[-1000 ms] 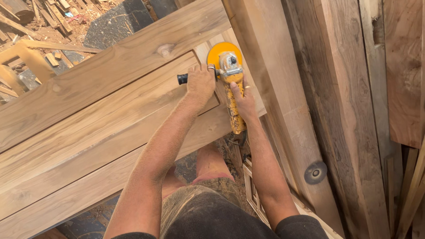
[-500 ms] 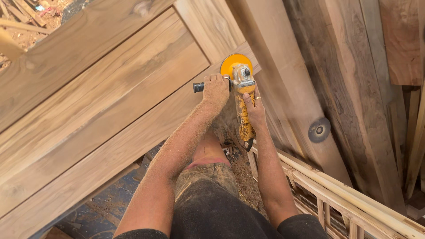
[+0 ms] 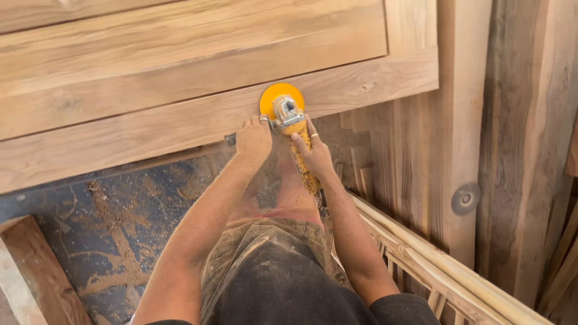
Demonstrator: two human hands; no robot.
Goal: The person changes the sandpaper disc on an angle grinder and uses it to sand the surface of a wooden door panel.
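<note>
A yellow angle grinder (image 3: pixel 290 123) with an orange disc guard rests on the near rail of a large wooden door panel (image 3: pixel 180 78). My left hand (image 3: pixel 253 139) grips the grinder's black side handle. The tool's yellow body is held in my right hand (image 3: pixel 314 153), a ring on one finger. Sawdust covers both forearms. The disc sits at the panel's lower edge, left of its right corner.
Thick rough planks (image 3: pixel 518 132) lean at the right, one carrying a round grey sanding disc (image 3: pixel 465 199). A slatted wooden frame (image 3: pixel 433 271) lies at lower right. A dark dusty floor (image 3: pixel 108 235) and a timber block (image 3: pixel 36 271) are at lower left.
The view swung so the door panel now runs level across the top. The grinder and both hands have come toward me, off the panel's inner edge and onto its near rail.
</note>
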